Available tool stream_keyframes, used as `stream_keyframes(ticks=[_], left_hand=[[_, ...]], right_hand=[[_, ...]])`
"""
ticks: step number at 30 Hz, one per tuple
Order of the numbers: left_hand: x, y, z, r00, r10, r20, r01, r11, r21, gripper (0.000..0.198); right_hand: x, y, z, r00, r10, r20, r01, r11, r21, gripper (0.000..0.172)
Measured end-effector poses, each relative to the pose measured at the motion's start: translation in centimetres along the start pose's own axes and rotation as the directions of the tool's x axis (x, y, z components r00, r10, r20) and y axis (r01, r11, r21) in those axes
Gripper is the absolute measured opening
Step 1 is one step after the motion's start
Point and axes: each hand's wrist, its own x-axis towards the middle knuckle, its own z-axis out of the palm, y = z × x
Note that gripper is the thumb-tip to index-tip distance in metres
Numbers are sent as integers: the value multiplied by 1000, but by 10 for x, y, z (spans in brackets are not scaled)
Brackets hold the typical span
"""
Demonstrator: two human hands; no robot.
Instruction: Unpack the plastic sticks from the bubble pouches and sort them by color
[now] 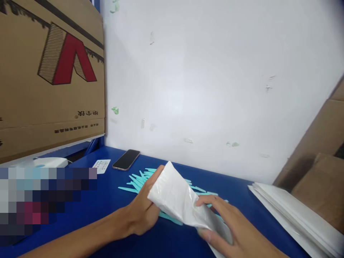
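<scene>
Head view: white bag (174, 195) held between both hands, slanting from raised upper left to lower right over the blue table (233, 182), in front of a loose pile of teal strips (141, 181). Contact between bag and strips: cannot tell.

Left hand (146, 208): curled closed at the left edge of the bag, index finger running up behind it; fingertips hidden. Right hand (228, 222): narrow, thumb below and fingers above, holding the creased lower end of the bag. Contents of the bag: not visible.

Surroundings: phone (127, 160) and card (101, 166) beyond the pile, toward the left; white stack (295, 218) at right, apart from the right hand.

Possible faults, by judgement:

1. Slipping of the bag from the right hand. Probable cause: glossy, smooth surface and a hold across a crease.

2. Tearing or deeper creasing. Probable cause: uneven pull or twist between the two hands.

3. Scattering of strips. Probable cause: low sweep of a wrist or bag corner across the pile.

4. Snagging of the bag. Probable cause: contact with tapered strip ends.

Precaution: keep both grips even; lift clear of the pile before turning.
</scene>
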Motion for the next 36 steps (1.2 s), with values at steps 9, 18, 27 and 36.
stream_keyframes(ticks=[9,18,27,36], left_hand=[[5,-1,-5,977,-212,6,211,974,-85,31],[9,-8,8,896,-419,150,443,869,-219,45],[9,-30,-9,954,-298,35,258,874,412,35],[4,-37,-14,892,-371,258,208,844,494,54]], right_hand=[[-2,-15,-2,999,-53,-6,51,989,-138,65],[2,18,-31,983,-177,-42,163,962,-219,75],[31,31,-77,982,-190,5,179,917,-356,74],[52,19,-94,970,-233,70,243,907,-345,73]])
